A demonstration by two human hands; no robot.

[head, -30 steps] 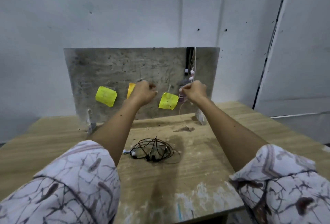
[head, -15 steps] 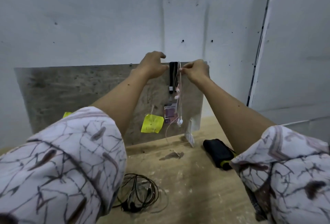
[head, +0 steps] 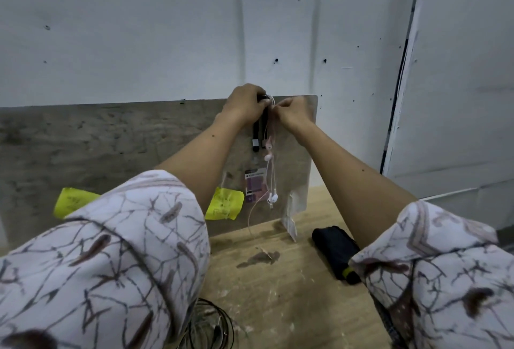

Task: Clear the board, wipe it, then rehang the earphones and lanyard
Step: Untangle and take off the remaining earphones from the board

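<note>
My left hand (head: 246, 105) is curled over the black lanyard (head: 258, 131) right at the board's (head: 111, 137) top edge, gripping it where it hooks. Right hand (head: 292, 111) is just beside, fingertips pinching the thin pale cord of the earphones (head: 269, 176), which hang down the board w/ the buds dangling near the badge card (head: 254, 186).

Both items hang off the same spot, so the cords look tangled w/ the strap. Risk: if I lift the lanyard first, the earphone cord could snag and drag along, or slip my pinch and drop behind the board or onto the counter (head: 278, 279). A hard tug could also tip the board fwd; I can't tell how well its feet hold it.

Lower down, two yellow sticky notes (head: 224, 204) are still stuck on, so clearing isn't done. Dangling buds or the badge could brush them loose. On the counter, a dark folded thing (head: 333, 248) sits right of the board and a coil of black cable (head: 211, 326) lies near me; anything dropped there could tangle w/ it.
</note>
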